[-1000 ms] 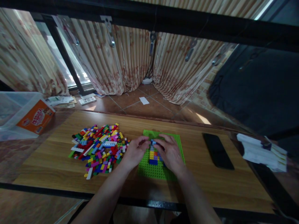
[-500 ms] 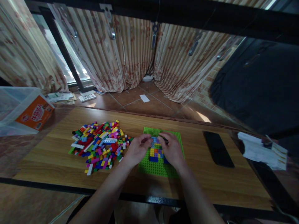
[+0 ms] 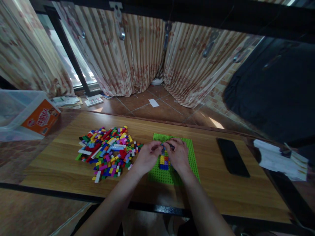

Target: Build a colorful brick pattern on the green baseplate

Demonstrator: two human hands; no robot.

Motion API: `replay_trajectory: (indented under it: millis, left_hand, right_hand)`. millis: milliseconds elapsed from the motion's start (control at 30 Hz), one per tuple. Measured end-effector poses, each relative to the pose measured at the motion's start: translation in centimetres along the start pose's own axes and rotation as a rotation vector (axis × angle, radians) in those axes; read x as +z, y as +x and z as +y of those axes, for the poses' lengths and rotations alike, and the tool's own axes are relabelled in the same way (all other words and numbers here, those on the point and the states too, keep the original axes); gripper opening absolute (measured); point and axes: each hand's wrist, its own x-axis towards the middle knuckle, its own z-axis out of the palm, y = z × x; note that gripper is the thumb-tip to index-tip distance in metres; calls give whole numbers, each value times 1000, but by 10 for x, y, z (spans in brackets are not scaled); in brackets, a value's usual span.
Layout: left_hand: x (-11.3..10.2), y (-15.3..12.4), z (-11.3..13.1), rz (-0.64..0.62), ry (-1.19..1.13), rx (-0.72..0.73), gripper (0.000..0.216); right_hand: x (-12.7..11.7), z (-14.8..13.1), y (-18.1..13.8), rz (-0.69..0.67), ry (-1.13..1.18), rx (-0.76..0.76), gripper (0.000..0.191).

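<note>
wood-grained and edged in dark trim, the table [image 3: 211, 200] ran across the room beneath both hands. at its middle, the left hand [image 3: 147, 160] and right hand [image 3: 179, 156] were curled close together, thumbs and forefingers drawn in at the far end of a small brick build [image 3: 163, 162]; whether either pinched a separate brick could not be told. the build, with yellow, orange and blue showing, sat on a green studded baseplate [image 3: 157, 177], partly covered by the right hand. left of the baseplate spread a loose heap of mixed bricks [image 3: 108, 154]; to the right lay a black phone [image 3: 232, 157]. papers [image 3: 280, 160] rested near the table's right end, and a clear bin [image 3: 14, 114] with an orange label stood at the left. farther out, brown floor tiles [image 3: 172, 109] held a white sheet [image 3: 154, 103], and striped, flower-patterned curtains [image 3: 140, 55] hung behind.
</note>
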Motion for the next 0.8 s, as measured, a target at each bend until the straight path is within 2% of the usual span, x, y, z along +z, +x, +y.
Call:
replay_trajectory:
  millis: [400, 800]
  left_hand:
    - [4, -4, 1, 46, 28, 41, 23]
    - [3, -12, 6, 108, 72, 24, 29]
  right_hand:
    - [4, 4, -2, 14, -40, -17, 29]
    - [7, 20, 1, 14, 13, -84, 44]
